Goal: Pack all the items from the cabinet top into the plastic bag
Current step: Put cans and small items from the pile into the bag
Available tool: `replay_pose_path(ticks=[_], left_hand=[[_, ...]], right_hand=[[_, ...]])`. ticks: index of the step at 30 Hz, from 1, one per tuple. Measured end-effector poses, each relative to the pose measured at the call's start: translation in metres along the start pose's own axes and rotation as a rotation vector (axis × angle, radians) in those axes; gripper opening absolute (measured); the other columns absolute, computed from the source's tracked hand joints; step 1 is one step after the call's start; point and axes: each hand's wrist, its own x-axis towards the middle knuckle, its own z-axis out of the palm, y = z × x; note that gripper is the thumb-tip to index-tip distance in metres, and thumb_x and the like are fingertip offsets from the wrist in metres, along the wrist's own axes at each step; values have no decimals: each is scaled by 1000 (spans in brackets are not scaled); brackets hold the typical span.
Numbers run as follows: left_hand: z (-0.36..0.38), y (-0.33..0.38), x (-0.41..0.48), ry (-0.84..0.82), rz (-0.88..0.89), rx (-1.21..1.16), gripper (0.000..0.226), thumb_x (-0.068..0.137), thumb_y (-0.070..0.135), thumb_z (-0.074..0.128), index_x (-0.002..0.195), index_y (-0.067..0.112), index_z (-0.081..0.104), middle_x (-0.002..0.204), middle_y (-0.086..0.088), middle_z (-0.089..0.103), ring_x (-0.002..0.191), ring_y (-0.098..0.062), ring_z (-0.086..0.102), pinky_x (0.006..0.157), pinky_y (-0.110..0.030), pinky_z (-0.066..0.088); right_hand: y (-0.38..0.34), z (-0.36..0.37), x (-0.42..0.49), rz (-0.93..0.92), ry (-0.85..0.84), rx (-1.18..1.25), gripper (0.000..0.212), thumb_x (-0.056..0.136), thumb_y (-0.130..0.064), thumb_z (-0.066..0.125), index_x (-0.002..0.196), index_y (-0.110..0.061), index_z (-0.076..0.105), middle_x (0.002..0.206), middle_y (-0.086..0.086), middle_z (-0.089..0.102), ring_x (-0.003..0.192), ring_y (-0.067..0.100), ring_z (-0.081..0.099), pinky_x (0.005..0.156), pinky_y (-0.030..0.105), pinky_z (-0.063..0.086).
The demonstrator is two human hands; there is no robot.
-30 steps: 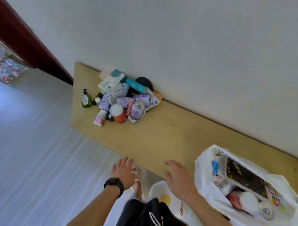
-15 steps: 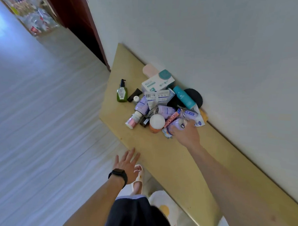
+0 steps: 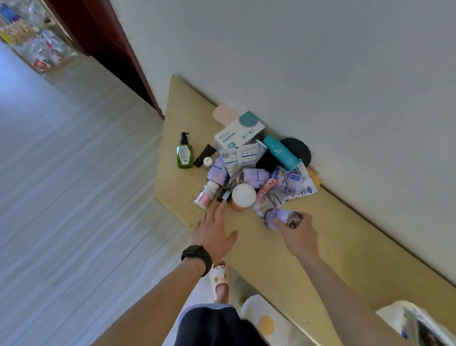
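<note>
Right hand [image 3: 298,234] closed round small purple can [image 3: 282,218], at pile's near edge on cabinet top [image 3: 349,246] | left hand [image 3: 214,228] spread open, empty, reaching for pile | can probably light, rigid, smooth; best gripped mid-body | plastic bag [image 3: 395,315] well apart, lower right.

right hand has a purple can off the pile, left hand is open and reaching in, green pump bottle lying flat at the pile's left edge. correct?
Not quite. The green pump bottle stands upright, not flat, as the head view shows. The rest holds: the right hand grips a purple can just clear of the pile, and the left hand is open, reaching in.
</note>
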Motion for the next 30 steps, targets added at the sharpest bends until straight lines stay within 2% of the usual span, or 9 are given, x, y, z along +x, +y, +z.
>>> replay_pose_path(ticks=[4, 7, 10, 13, 17, 19, 25, 28, 30], left_hand=[[-16, 41, 39, 61, 111, 8, 90, 80, 47, 66, 152, 28, 15, 156, -4, 25, 139, -27, 33, 108, -45, 38], [-16, 60, 56, 17, 120, 112, 74, 85, 43, 62, 147, 27, 23, 153, -6, 28, 133, -30, 40, 101, -47, 43], [-13, 64, 63, -6, 133, 150, 56, 87, 38, 64, 134, 28, 34, 144, -9, 35, 123, -37, 46, 92, -50, 48], [-5, 65, 56, 2, 70, 85, 60, 80, 41, 71, 130, 26, 42, 134, -13, 42, 115, -39, 49, 93, -49, 47], [12, 58, 28, 77, -15, -73, 80, 62, 58, 80, 128, 31, 43, 122, -11, 54, 109, -36, 53, 93, -50, 48], [14, 68, 3, 67, -44, -98, 84, 64, 45, 86, 134, 21, 46, 127, -15, 52, 113, -36, 51, 97, -47, 45], [27, 126, -72, -25, 52, -221, 69, 71, 29, 85, 130, 16, 52, 116, -4, 59, 104, -26, 58, 86, -36, 46], [38, 176, -105, -81, 146, -235, 62, 70, 35, 86, 123, 26, 56, 111, 1, 60, 98, -21, 61, 79, -34, 49], [47, 216, -130, -128, 236, -252, 57, 71, 35, 86, 119, 30, 56, 106, 8, 61, 89, -13, 63, 69, -26, 48]], right_hand=[[53, -21, -49, 93, -7, 118, 44, 77, -39, 78, 105, -20, 49, 91, -4, 60, 76, 14, 57, 61, 29, 42], [97, -37, -87, 103, -19, 218, 47, 69, -45, 80, 103, -22, 56, 94, -8, 63, 80, 9, 60, 69, 31, 47], [129, -52, -118, 164, 3, 355, 43, 75, -32, 83, 109, -26, 58, 105, -8, 65, 93, 10, 63, 79, 33, 51], [157, -67, -141, 199, 51, 540, 51, 65, -41, 85, 107, -24, 62, 106, -3, 67, 96, 17, 66, 86, 44, 55], [191, -87, -163, 266, 69, 910, 44, 76, -25, 84, 113, -15, 64, 113, 7, 70, 101, 24, 70, 82, 37, 58], [204, -103, -173, 270, 54, 1070, 36, 82, -17, 77, 114, -9, 64, 111, 12, 72, 101, 26, 71, 86, 37, 57], [250, -146, -198, 285, 17, 1298, 35, 82, -19, 73, 113, -4, 66, 105, 18, 74, 101, 34, 69, 100, 48, 50], [279, -160, -211, 308, 49, 1376, 39, 74, -24, 76, 106, -5, 68, 99, 17, 74, 92, 33, 67, 93, 47, 51], [300, -165, -220, 336, 97, 1441, 26, 84, -24, 66, 103, -7, 69, 89, 15, 74, 84, 30, 64, 85, 45, 51]])
